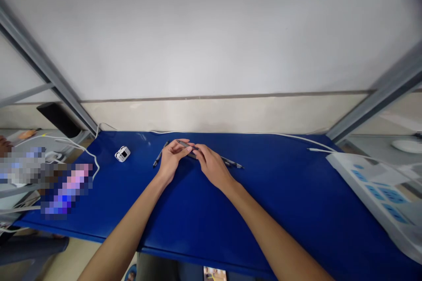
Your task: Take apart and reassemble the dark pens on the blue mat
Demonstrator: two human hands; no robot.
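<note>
Both of my hands meet over the back middle of the blue table (204, 210). A slim dark pen (183, 143) lies across them. My left hand (172, 158) grips one end with thumb and fingers, and my right hand (211, 163) pinches the other end. Just left of the left hand, a second dark pen (159, 156) rests on the table at a slant. Beyond the right hand, the tips of more pens (234, 163) stick out; their other parts are hidden behind the fingers.
A small white device with a dark screen (122, 154) sits at the left. White cables (280, 135) run along the wall. At the right edge lies a white and blue package (379, 197). Grey metal posts (56, 74) flank the table. A pixelated patch (67, 191) covers something at left.
</note>
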